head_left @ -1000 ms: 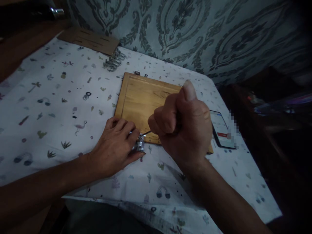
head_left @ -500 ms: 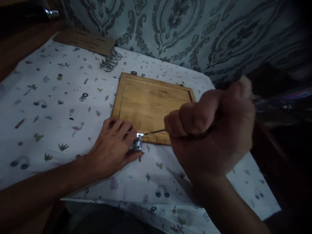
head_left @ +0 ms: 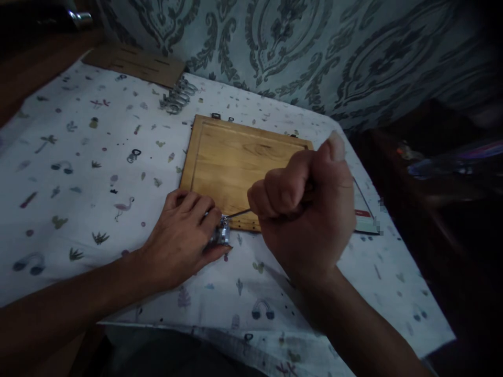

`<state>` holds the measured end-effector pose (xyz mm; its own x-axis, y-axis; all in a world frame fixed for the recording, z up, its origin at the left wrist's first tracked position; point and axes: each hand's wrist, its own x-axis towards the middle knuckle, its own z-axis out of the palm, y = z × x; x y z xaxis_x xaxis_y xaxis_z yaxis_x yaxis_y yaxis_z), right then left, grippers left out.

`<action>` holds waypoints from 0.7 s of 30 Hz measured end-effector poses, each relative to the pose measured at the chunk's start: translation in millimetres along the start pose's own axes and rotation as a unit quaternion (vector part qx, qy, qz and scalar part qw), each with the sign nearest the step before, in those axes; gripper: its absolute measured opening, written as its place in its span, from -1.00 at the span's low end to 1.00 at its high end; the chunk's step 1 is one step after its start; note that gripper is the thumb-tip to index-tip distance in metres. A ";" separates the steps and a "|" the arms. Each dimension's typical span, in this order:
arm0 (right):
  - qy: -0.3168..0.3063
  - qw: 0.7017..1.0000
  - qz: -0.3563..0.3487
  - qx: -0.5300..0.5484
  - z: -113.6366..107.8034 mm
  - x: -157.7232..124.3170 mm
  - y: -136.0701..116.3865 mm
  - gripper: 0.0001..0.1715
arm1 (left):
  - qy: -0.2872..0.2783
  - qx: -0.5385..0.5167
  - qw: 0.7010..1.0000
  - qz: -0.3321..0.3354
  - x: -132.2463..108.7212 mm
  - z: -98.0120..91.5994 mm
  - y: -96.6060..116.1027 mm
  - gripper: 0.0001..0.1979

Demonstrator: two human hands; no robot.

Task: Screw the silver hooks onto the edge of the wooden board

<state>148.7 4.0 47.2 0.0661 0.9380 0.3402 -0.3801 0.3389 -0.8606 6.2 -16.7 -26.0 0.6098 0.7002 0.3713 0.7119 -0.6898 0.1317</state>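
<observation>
A wooden panel (head_left: 239, 157) with a raised frame, like a small cabinet door, lies flat on the table. At its near left corner my left hand (head_left: 183, 238) presses a shiny metal hinge (head_left: 223, 230) against the edge, fingers curled over it. My right hand (head_left: 306, 209) is a fist with the thumb up, wrapped round a tool that looks like a screwdriver (head_left: 239, 212). Only its thin shaft shows, slanting down left with the tip at the hinge; the handle is hidden in the fist. Small dark holes run along the panel's near edge.
Several metal hinges (head_left: 178, 97) stand in a row beside a brown cardboard sheet (head_left: 133, 65) at the back left. A flat item with a red mark (head_left: 363, 213) lies right of the panel, partly hidden. A patterned cloth (head_left: 86, 183) covers the table; a patterned wall (head_left: 275, 52) rises behind.
My right hand has moved left and closer to the hinge, bringing the screwdriver tip onto it. The flat item at the right has come into view. My left hand stays put.
</observation>
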 end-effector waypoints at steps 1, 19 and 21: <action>-0.001 1.000 0.002 -0.006 0.1 0.1 0.8 -0.45 | 0.000 0.002 1.000 -0.001 0.1 0.0 0.1 -0.63; -0.225 0.964 0.141 -0.010 -31.0 5.9 -3.9 -0.41 | 0.009 -0.010 1.000 0.002 0.7 -0.9 0.0 -0.69; -0.234 0.959 0.161 0.002 -28.5 7.5 -3.9 -0.38 | 0.011 -0.015 1.000 0.002 0.8 -0.9 -0.2 -0.70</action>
<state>176.9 11.8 42.3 -0.4756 0.8588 0.1905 -0.3151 0.0358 -0.9484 6.2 -16.2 -25.0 0.6052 0.6934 0.3911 0.6985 -0.6982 0.1569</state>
